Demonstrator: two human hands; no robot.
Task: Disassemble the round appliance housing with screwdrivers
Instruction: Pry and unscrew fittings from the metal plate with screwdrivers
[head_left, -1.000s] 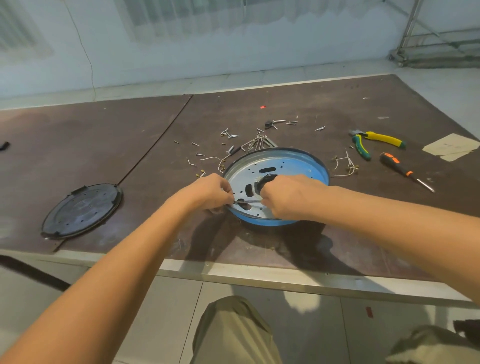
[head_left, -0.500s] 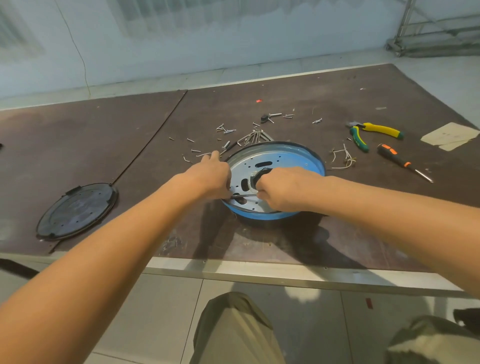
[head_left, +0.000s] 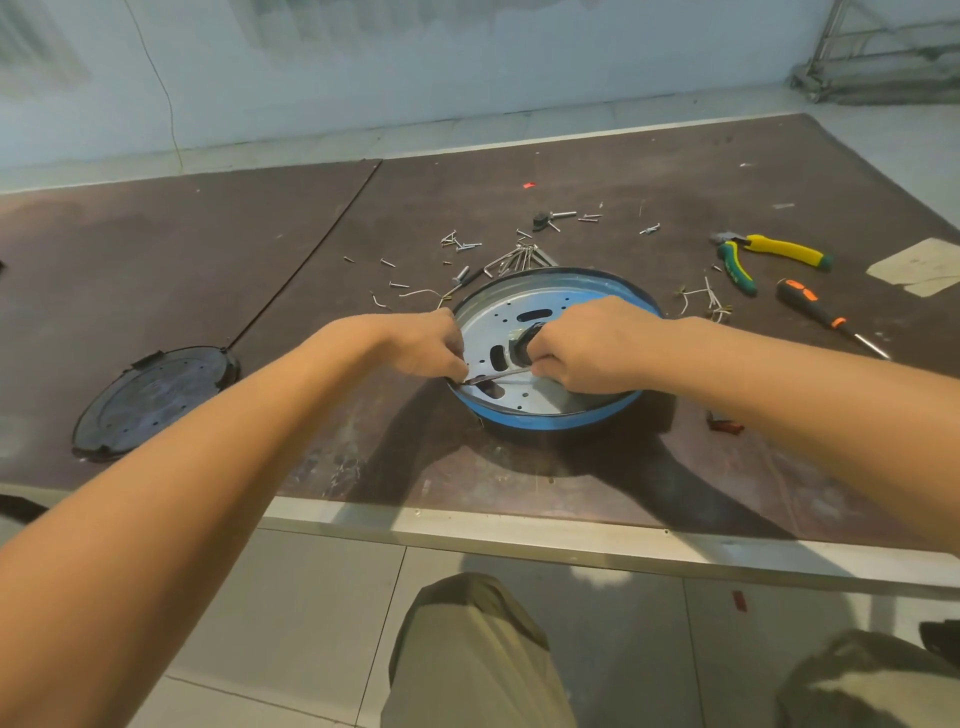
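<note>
The round housing (head_left: 550, 415), blue-rimmed with a perforated silver metal plate inside, lies on the brown table near its front edge. My right hand (head_left: 587, 345) grips a black-handled screwdriver (head_left: 522, 343) whose thin shaft runs left across the plate. My left hand (head_left: 426, 345) sits at the housing's left rim and pinches the shaft's tip end there. The screwdriver's tip is hidden under my left fingers.
A black round cover (head_left: 153, 402) lies at the left. Loose screws and wire bits (head_left: 498, 254) are scattered behind the housing. Yellow-green pliers (head_left: 763, 254) and an orange-black screwdriver (head_left: 826, 319) lie to the right, with paper (head_left: 922, 265) beyond them.
My left hand's fingers have curled in from the rim onto the screwdriver shaft. The right hand keeps its grip on the handle. The camera has shifted slightly.
</note>
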